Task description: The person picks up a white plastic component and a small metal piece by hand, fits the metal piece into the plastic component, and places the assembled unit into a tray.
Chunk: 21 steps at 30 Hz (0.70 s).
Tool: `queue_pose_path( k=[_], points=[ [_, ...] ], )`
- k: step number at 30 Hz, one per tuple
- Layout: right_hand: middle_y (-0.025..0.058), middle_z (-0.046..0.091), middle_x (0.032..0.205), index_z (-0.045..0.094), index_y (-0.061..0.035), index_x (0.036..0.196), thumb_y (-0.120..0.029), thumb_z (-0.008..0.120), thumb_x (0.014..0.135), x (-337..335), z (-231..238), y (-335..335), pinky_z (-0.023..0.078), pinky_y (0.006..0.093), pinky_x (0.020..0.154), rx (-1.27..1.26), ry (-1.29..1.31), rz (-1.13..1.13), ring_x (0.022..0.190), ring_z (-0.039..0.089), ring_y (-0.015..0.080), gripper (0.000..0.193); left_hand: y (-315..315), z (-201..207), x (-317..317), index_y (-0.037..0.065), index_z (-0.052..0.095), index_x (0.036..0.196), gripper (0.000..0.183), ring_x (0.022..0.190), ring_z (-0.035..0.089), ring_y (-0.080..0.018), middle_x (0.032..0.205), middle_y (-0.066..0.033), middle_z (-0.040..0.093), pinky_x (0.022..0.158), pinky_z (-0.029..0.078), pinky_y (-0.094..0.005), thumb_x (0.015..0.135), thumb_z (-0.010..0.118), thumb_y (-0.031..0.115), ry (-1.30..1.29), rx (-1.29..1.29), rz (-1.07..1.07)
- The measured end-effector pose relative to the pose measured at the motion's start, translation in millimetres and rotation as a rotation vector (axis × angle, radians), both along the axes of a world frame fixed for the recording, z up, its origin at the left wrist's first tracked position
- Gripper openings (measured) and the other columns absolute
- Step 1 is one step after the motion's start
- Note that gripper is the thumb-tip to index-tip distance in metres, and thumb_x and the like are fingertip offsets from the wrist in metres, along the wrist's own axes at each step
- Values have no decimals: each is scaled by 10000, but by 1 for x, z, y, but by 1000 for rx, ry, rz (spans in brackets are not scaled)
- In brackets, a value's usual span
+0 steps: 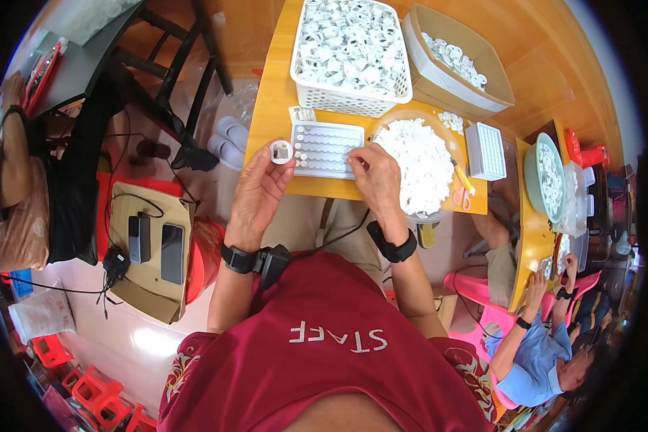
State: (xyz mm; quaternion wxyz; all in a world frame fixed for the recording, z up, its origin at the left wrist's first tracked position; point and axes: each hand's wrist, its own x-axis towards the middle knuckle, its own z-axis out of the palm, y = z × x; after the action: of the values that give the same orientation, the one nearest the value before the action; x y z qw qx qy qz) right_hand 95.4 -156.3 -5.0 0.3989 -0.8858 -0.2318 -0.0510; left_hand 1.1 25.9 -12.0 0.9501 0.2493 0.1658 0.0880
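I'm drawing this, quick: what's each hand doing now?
Left hand: holding a round white piece.
Right hand: curled over the white tray; can't tell if holding anything.

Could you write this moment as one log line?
Left hand: holding round white piece | right hand: at right edge of tray | beyond tray: full white basket

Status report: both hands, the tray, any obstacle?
Left hand holding round white part. Right hand at right edge of tray, grip unclear. Discs at tray's left end. Basket beyond, not blocking.

Smooth plastic tray (pixel 329 150), glossy plastic basket (pixel 345 104), matt cardboard box (pixel 446 95), wood-look tabletop (pixel 278 93).
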Motion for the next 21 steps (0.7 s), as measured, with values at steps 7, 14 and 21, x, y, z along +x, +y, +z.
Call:
queue_pose_path(
  k=[7, 14, 21],
  points=[
    [104, 547, 727, 639, -39, 763, -71, 612, 723, -8, 4, 50, 459, 372, 601, -5, -34, 150, 679, 574, 291, 58, 16, -3, -9, 21, 542, 1100, 264, 880, 590, -150, 1016, -89, 593, 769, 514, -243, 895, 520, 187, -8, 17, 105],
    [104, 558, 737, 644, -35, 743, -75, 627, 703, -11, -5, 65, 460, 385, 608, -123, -47, 119, 689, 580, 293, 59, 15, -6, -12, 22, 540, 1105, 275, 861, 598, -159, 997, -89, 598, 759, 513, -247, 892, 527, 195, -24, 4, 89],
    [121, 560, 738, 612, -13, 763, -35, 618, 703, -7, -8, 62, 452, 384, 606, -81, -2, 94, 689, 576, 301, 65, 7, -2, -9, 20, 532, 1130, 294, 845, 604, -155, 970, -74, 605, 741, 508, -242, 893, 526, 194, 10, 21, 23]
  ],
)
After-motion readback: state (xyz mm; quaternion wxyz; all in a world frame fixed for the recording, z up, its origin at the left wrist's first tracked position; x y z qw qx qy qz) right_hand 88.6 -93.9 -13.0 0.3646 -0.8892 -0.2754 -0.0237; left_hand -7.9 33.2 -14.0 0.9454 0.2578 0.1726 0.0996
